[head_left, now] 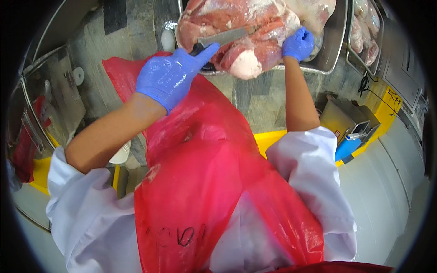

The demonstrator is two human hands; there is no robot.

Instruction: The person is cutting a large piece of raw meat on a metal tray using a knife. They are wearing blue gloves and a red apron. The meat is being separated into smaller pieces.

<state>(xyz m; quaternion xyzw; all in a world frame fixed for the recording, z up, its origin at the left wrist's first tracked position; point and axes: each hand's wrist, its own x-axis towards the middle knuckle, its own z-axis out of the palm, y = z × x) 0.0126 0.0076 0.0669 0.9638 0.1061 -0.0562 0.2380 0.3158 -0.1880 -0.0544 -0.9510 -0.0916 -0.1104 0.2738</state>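
A large piece of raw red meat point(223, 14) with white fat and a pale rounded bone end point(246, 64) lies at the top of the view. My left hand point(169, 76), in a blue glove, is closed around the black handle of a knife point(223, 36), its index finger stretched along the handle. The blade points right and lies against the meat, partly in a cleft. My right hand point(298, 44), also gloved in blue, is curled closed at the meat's right side; its fingertips are hidden.
The meat rests in a metal tray point(339, 45) with more pieces at its right. Another metal tray point(380, 48) of meat stands farther right. A metal box point(342, 119) and a blue object point(348, 148) sit by a yellow edge. My red plastic apron point(195, 168) hangs below the tray.
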